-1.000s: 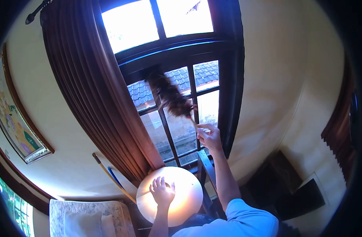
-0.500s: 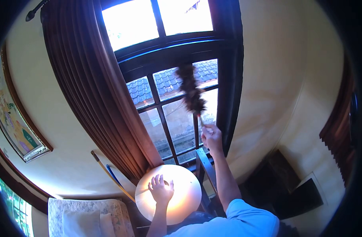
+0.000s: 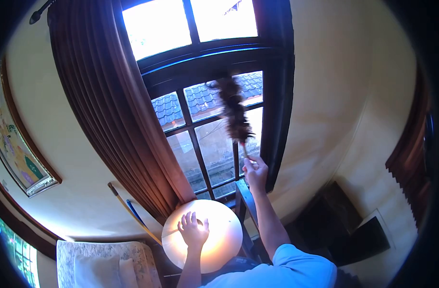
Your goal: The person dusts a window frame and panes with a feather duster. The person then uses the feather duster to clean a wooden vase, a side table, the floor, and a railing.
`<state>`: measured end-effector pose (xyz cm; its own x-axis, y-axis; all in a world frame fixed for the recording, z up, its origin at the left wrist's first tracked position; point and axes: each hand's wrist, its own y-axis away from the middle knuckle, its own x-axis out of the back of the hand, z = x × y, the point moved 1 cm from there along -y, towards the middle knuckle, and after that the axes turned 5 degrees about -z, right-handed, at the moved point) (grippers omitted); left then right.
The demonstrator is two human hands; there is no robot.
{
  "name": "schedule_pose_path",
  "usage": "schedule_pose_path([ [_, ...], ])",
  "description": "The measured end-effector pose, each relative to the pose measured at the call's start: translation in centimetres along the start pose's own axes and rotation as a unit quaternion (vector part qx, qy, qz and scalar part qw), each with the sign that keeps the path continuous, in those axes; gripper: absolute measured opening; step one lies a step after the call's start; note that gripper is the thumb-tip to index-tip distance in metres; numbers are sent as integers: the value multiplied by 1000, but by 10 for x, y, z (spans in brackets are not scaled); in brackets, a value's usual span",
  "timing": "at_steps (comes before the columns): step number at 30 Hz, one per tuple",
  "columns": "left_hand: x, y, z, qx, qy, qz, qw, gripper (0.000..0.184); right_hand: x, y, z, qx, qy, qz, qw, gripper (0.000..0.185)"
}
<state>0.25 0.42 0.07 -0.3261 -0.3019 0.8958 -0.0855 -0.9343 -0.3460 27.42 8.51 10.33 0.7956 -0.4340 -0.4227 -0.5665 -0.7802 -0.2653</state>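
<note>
My right hand grips the thin handle of a dark feather duster, its feathers slightly blurred and reaching up across the right side of the paned window. Lower down, my left hand rests with spread fingers on the round, lit white lampshade. The duster's head overlaps a vertical window bar and the top of the lower panes; whether it touches them I cannot tell.
A long brown curtain hangs left of the window. Beside my right forearm stands a metal ladder-like frame. Two poles lean near a cushioned seat. A framed picture hangs at left, and dark furniture stands at lower right.
The feather duster has swung from the middle panes toward the right ones and stands more upright. My right hand has shifted slightly right and down; my left hand stays on the lampshade.
</note>
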Motion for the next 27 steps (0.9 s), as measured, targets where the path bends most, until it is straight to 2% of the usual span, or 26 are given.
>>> schedule_pose_path([
  [3,1,0,2,4,1,-3,1000,59,6,2,-2,-45,-4,-53,998,16],
  [4,2,-1,3,5,4,-5,1000,59,9,2,2,-31,55,-120,991,17],
  [7,3,-3,2,3,7,-11,1000,58,9,12,-2,-55,61,-107,991,16],
  [8,1,-3,1,2,6,-10,1000,58,7,12,4,-38,15,-45,998,16],
  [11,-2,1,-1,3,2,-6,1000,58,14,14,13,-22,25,-11,999,17],
  [12,-2,-1,0,2,2,-3,1000,59,14,18,14,-53,42,-45,997,14],
  [15,2,-2,3,12,15,-13,1000,60,16,26,32,30,109,-105,988,11],
  [16,3,-3,2,9,14,-13,1000,60,18,28,32,-13,83,-63,994,11],
  [19,1,0,1,7,12,-14,1000,60,20,32,27,-51,36,1,998,16],
  [20,0,-1,0,8,12,-13,1000,60,21,34,23,-87,60,-28,994,14],
  [23,0,-1,1,10,14,-15,1000,60,26,38,32,-77,112,-124,983,10],
  [24,2,-2,2,10,15,-15,1000,60,27,42,32,-103,75,-100,987,13],
  [27,8,-1,4,12,13,-29,999,60,27,48,39,-79,34,-2,996,16],
])
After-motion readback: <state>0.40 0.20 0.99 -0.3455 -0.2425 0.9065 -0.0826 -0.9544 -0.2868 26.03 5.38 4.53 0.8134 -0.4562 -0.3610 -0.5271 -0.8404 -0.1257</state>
